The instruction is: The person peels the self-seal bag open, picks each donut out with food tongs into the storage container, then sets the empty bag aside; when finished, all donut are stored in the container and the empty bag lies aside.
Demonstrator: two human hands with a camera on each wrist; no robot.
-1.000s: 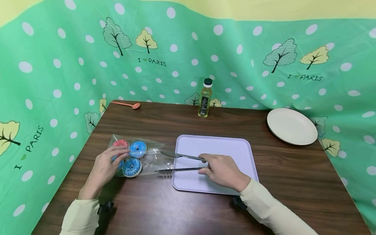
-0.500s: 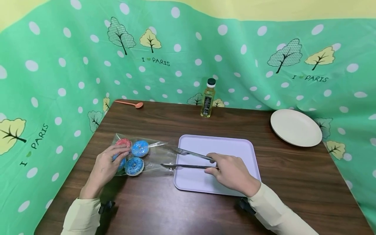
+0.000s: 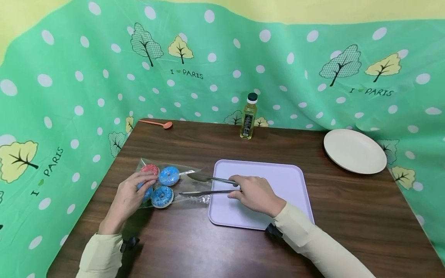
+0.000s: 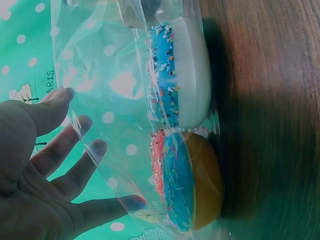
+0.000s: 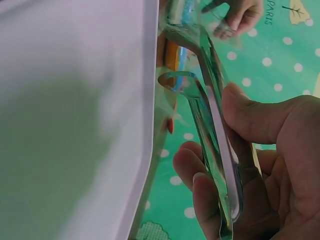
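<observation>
My left hand pinches the upper film of a clear plastic bag, holding it raised over the donuts. Inside lie a red-iced donut and several blue-iced ones, among them a sprinkled donut nearest me and another behind it. The left fingers partly cover one blue donut. My right hand grips metal tongs between thumb and fingers, their arms spread apart. The tong tips reach in at the bag's right end, close to the blue donuts with nothing between them.
A lilac tray lies under the right hand, its left rim beside the bag's end. Farther back stand an oil bottle and an orange spoon. A white plate sits at the back right of the wooden table.
The tongs drew back rightward half a second ago, and now they are farther left, deeper in the bag and nearer the donuts. My left hand keeps its hold on the film.
</observation>
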